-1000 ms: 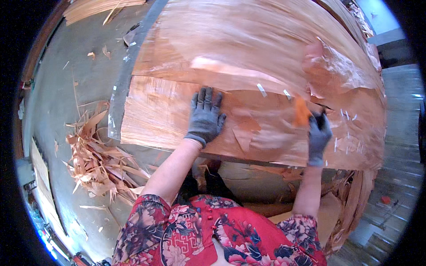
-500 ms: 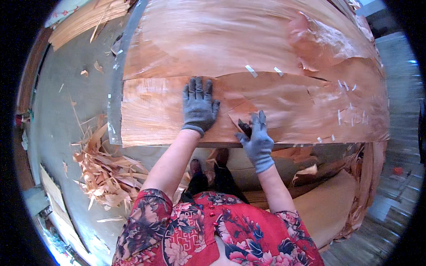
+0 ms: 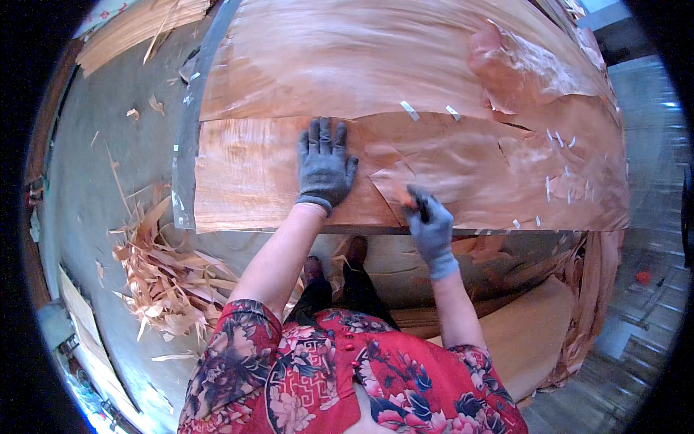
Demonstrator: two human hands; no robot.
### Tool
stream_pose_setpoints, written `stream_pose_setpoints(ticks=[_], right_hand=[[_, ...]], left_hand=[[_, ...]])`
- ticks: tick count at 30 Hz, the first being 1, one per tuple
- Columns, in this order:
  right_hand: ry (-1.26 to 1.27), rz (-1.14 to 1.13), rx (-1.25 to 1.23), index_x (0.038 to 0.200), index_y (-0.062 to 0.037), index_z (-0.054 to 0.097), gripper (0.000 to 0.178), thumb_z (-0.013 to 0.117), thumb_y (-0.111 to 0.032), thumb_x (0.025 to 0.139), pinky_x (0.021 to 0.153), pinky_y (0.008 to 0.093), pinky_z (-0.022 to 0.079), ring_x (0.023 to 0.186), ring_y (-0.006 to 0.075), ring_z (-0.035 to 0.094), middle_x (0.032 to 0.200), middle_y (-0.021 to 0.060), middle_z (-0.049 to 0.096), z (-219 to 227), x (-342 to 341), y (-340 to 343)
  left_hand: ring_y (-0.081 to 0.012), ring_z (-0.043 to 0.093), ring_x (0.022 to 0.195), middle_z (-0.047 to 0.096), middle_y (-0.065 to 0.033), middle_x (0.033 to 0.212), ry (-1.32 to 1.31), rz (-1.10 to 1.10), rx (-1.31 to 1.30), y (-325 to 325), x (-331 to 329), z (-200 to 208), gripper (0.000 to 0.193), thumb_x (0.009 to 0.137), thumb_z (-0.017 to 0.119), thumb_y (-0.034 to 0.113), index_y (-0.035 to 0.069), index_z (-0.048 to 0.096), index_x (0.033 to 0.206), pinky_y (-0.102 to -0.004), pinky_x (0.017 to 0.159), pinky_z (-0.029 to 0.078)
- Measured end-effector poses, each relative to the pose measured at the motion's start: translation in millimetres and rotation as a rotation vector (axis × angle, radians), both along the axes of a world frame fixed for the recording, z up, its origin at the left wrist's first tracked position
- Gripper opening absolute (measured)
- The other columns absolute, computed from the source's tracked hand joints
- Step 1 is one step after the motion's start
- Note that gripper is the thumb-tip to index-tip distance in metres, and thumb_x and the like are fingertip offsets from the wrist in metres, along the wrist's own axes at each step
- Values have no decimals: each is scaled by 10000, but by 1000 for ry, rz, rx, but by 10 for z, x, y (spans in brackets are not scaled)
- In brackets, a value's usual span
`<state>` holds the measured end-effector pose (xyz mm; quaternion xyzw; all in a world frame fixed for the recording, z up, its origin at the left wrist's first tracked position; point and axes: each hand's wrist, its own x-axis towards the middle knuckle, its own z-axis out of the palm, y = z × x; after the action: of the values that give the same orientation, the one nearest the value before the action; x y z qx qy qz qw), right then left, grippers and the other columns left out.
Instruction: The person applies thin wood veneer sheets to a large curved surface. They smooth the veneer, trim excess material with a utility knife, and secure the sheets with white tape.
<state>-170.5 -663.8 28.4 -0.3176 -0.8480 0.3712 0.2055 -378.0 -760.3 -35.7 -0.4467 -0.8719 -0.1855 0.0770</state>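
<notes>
My left hand (image 3: 324, 166), in a grey glove, lies flat with fingers stretched on a strip of reddish-brown wood veneer (image 3: 246, 173). In my gloved right hand (image 3: 432, 224) is a small black tool (image 3: 421, 205), held near the strip's front edge; its tip is blurred, so its exact kind is hard to make out. Just beyond that hand, the veneer shows slanting cut or torn lines and a loose triangular piece (image 3: 394, 181). A larger veneer sheet (image 3: 325, 65) lies past the strip, the two meeting along an uneven seam.
Short pieces of white tape (image 3: 409, 111) dot the veneer. A heap of veneer scraps (image 3: 163, 282) lies on the grey floor (image 3: 94, 195) at left. Under the table's front edge, more veneer sheets (image 3: 528, 333) are stacked. A torn, curled flap (image 3: 520, 69) rests at the far right.
My right hand has shifted slightly right and its fingers have curled in around the black tool. My left hand stays flat on the veneer in the same place.
</notes>
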Motion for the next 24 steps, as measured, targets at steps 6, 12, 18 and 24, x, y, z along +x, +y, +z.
stream_pose_setpoints(ticks=[6, 12, 18, 24], right_hand=[[-404, 442, -419, 1045, -54, 616, 390, 725, -244, 722, 786, 390, 506, 911, 332, 638, 978, 188, 649, 328, 593, -212], [-110, 97, 357, 1186, -69, 499, 384, 598, -224, 849, 708, 433, 503, 872, 393, 592, 1129, 177, 547, 14, -404, 351], [-184, 115, 779, 1181, -104, 551, 388, 605, -184, 805, 642, 404, 528, 855, 305, 630, 1217, 138, 537, -420, -865, 301], [-321, 78, 770, 1184, -112, 553, 415, 606, -228, 789, 917, 489, 374, 1108, 342, 494, 1297, 159, 486, -335, -853, 225]], left_hand=[[-413, 214, 1355, 232, -247, 1465, 2, 26, 12, -78, -9, -60, 681, 848, 516, 391, 65, 313, 1410, -541, 1104, 117], [-413, 206, 1360, 219, -257, 1468, -17, 8, 1, -10, -7, -13, 686, 843, 520, 393, 63, 316, 1409, -541, 1105, 112], [-407, 166, 1379, 187, -255, 1482, -22, 29, -33, -76, -35, -35, 701, 843, 513, 402, 68, 299, 1421, -541, 1110, 95], [-395, 141, 1391, 206, -251, 1479, -92, 20, 20, -59, -24, -71, 694, 841, 497, 425, 53, 334, 1404, -524, 1123, 60]])
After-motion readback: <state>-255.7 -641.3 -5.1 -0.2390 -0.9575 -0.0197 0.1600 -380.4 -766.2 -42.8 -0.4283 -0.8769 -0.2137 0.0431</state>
